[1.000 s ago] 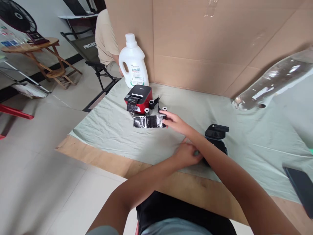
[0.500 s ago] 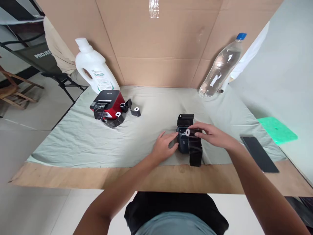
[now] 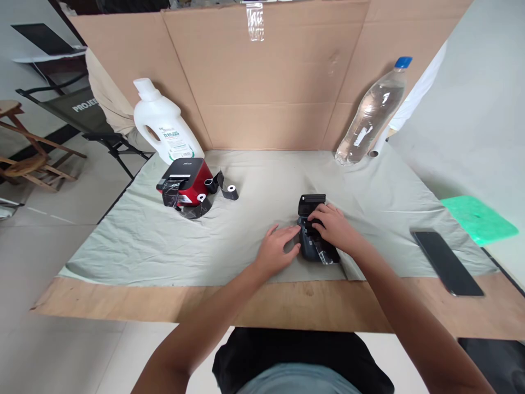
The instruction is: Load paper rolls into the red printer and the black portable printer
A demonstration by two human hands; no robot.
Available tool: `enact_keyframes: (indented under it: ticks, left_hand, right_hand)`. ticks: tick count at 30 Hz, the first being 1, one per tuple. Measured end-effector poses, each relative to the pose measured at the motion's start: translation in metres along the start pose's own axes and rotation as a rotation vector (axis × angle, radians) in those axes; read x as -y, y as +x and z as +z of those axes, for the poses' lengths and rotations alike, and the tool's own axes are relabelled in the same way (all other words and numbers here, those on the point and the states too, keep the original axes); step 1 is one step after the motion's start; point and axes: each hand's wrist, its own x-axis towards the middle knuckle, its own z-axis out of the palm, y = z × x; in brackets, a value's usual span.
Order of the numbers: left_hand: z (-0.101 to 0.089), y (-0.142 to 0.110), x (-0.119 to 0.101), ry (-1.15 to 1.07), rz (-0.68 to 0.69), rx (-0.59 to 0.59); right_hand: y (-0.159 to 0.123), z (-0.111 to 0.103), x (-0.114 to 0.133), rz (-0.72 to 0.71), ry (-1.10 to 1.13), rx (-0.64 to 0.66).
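A small dark portable printer (image 3: 308,250) lies on the cloth with its lid (image 3: 311,203) raised. My left hand (image 3: 279,247) rests beside it, fingers stretched out and thumb apart, fingertips touching its left side. Over the printer's open bay, my right hand (image 3: 334,227) pinches a roll of black label film, mostly hidden by the fingers. Its loose strip (image 3: 328,253) trails across the printer's right side toward the front.
A red and black box-shaped machine (image 3: 186,178) with black film and several small rolls sits at left. Behind it stands a white detergent jug (image 3: 166,123). A water bottle (image 3: 371,115) leans against the cardboard (image 3: 262,82). A phone (image 3: 447,262) and a green sheet (image 3: 479,219) lie at right.
My right hand has moved the roll left and down into the printer's open bay, and the film strip now lies slanted over the printer. My left hand stays at its side. The view shifted slightly.
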Motion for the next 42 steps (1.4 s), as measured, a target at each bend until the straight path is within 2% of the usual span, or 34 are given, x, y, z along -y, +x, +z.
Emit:
enact_keyframes:
  ticks: [5, 7, 11, 15, 17, 19, 24, 27, 32, 34, 37, 40, 42]
  left_hand:
    - [-0.001, 0.0, 0.0, 0.0, 0.015, -0.014]
    - [-0.002, 0.0, -0.001, 0.004, 0.02, -0.02]
    - [-0.002, -0.002, -0.001, 0.011, 0.032, -0.037]
    - [-0.001, -0.002, -0.002, 0.014, 0.045, -0.031]
    - [-0.001, 0.0, -0.002, 0.015, 0.037, -0.027]
    - [-0.002, 0.002, -0.002, 0.006, 0.015, -0.029]
    - [-0.009, 0.014, 0.001, -0.038, -0.051, -0.068]
    - [-0.014, 0.034, 0.001, -0.098, -0.061, -0.089]
    - [-0.009, 0.086, -0.002, -0.453, -0.202, -0.115]
    - [-0.005, 0.099, -0.005, -0.564, -0.231, -0.113]
    - [-0.003, 0.096, -0.011, -0.624, -0.163, -0.088]
    - [-0.001, 0.076, -0.015, -0.564, -0.035, 0.0]
    - [0.003, 0.063, -0.013, -0.506, -0.001, 0.036]
  right_hand:
    - [-0.001, -0.004, 0.004, 0.036, -0.023, -0.043]
    - [-0.016, -0.01, 0.007, -0.007, 0.076, -0.095]
    - [-0.064, -0.014, 0.012, -0.136, 0.234, -0.164]
    - [-0.1, 0.005, 0.014, -0.212, 0.13, -0.354]
    - [-0.107, 0.017, 0.017, -0.25, 0.099, -0.476]
    - [-0.109, 0.026, 0.022, -0.277, 0.085, -0.539]
    - [-0.114, 0.032, 0.035, -0.268, 0.04, -0.55]
    - [-0.116, 0.035, 0.036, -0.274, 0.028, -0.562]
    - [-0.118, 0.046, 0.034, -0.255, 0.036, -0.545]
    - [-0.119, 0.048, 0.033, -0.233, 0.049, -0.531]
    - [-0.122, 0.049, 0.032, -0.222, 0.082, -0.51]
    - [-0.124, 0.047, 0.033, -0.205, 0.104, -0.502]
    - [-0.126, 0.045, 0.034, -0.193, 0.116, -0.512]
